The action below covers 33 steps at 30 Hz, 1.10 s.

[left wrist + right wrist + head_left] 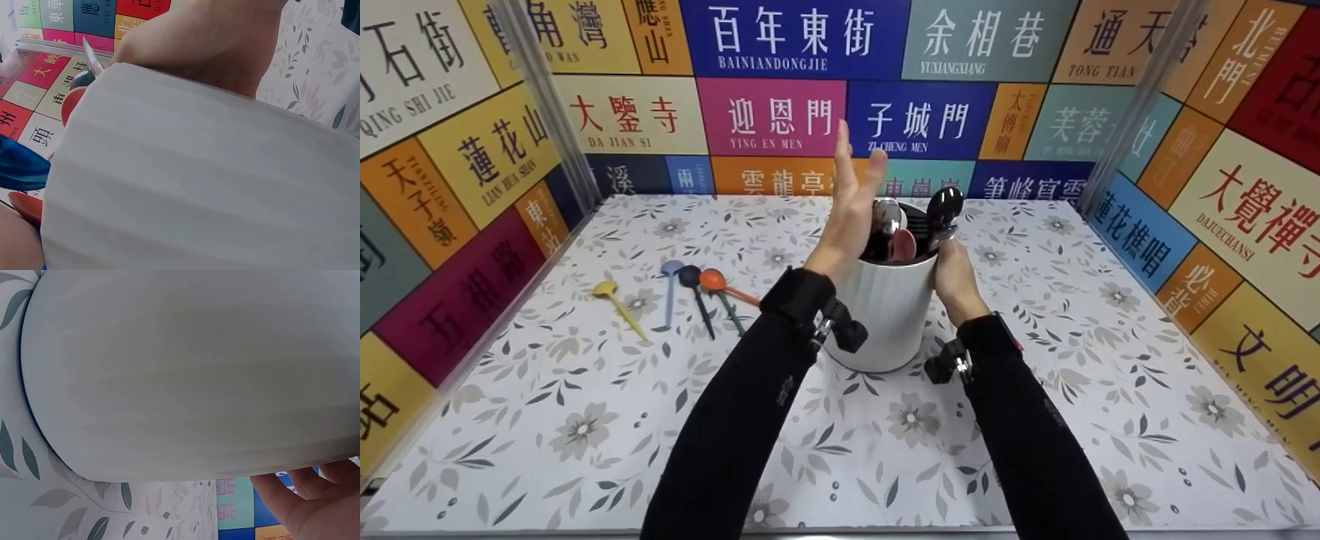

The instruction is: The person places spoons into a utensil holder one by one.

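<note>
A tall white ribbed utensil holder stands on the table between both hands, with several utensils in it. Among them are a black shiny ladle-like head, a pinkish-red spoon head and a silvery rounded piece. At the holder's left rim is my left hand, its fingers straight and pointing up, none of them round a utensil. My right hand grips the holder's right side just below the rim. In the right wrist view its fingers bend round behind the white wall; the thumb is hidden.
Left of the holder lie several small spoons on the flowered tabletop: a yellow one, a blue one, a dark one and an orange one. Panels with printed lettering enclose the back and sides.
</note>
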Available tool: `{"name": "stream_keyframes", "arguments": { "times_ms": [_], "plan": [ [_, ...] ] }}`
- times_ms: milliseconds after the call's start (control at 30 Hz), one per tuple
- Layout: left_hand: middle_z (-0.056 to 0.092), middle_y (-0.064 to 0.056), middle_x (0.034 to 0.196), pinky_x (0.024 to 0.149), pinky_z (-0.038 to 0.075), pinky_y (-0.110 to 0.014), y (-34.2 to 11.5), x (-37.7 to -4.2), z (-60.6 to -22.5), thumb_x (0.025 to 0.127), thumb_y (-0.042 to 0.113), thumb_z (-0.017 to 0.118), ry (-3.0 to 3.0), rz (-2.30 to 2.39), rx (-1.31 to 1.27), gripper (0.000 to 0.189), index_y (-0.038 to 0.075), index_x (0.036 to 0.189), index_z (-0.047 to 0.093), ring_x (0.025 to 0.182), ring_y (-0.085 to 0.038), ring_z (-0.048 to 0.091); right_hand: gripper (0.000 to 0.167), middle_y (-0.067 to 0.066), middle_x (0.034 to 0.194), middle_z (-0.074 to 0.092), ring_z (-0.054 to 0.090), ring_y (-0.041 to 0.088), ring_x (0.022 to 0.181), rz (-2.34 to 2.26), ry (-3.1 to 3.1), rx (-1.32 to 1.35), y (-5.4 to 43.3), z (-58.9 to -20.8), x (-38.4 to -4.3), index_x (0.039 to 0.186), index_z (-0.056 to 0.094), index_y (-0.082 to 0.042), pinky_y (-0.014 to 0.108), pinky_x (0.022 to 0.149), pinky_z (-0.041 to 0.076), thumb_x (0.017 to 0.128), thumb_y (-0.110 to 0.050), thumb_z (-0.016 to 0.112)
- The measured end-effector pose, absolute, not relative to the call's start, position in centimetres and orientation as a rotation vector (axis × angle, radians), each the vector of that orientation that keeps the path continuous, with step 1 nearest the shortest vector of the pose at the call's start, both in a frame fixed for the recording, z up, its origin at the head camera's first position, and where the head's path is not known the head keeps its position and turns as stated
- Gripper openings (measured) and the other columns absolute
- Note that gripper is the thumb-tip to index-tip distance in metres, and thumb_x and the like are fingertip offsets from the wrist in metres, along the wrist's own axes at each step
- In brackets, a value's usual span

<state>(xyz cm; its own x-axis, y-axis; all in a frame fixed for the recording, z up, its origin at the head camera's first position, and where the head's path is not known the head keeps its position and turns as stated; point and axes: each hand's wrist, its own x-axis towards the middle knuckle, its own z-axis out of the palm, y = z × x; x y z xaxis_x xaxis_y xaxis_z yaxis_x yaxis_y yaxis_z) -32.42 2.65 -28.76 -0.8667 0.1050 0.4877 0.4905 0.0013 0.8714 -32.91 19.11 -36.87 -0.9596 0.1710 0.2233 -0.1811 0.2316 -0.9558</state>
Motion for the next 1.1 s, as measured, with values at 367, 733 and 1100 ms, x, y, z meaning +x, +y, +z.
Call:
{"name": "stream_keyframes", "arguments": {
  "times_ms": [367,733,1100],
  "plan": [
    [-0.01,0.004,0.175,0.125,-0.001,-0.059,0.4,-32.7,-29.0,0.111,0.048,0.029,-2.052,-1.94,-0.599,0.071,0.029,0.168,-0.009,0.16,-0.014,-0.003,0.055,0.016,0.124,0.06,0.052,0.017,0.107,1.775,-2.241,-0.001,19.2,-36.8,-32.9,0.132,0.061,0.003,0.029,0.097,0.039,0.113,-0.031,0.022],
    [0.025,-0.016,0.164,0.117,0.034,-0.056,-3.8,-33.8,-30.0,0.107,0.044,0.045,-2.072,-1.859,-0.385,0.066,0.016,0.165,0.027,0.142,-0.027,0.04,0.051,0.019,0.131,0.059,0.05,0.022,0.117,1.743,-2.261,0.005,19.2,-36.7,-32.9,0.128,0.059,0.005,0.03,0.105,0.037,0.113,-0.027,0.023],
    [0.047,-0.02,0.142,0.107,0.042,-0.039,-9.2,-34.8,-32.0,0.104,0.024,0.06,-2.154,-1.693,-0.213,0.048,0.003,0.146,0.054,0.127,-0.03,0.051,0.051,0.011,0.116,0.061,0.051,0.011,0.098,1.775,-2.258,-0.011,19.3,-36.7,-32.9,0.126,0.061,0.003,0.024,0.091,0.039,0.113,-0.028,0.022]
  ]
}}
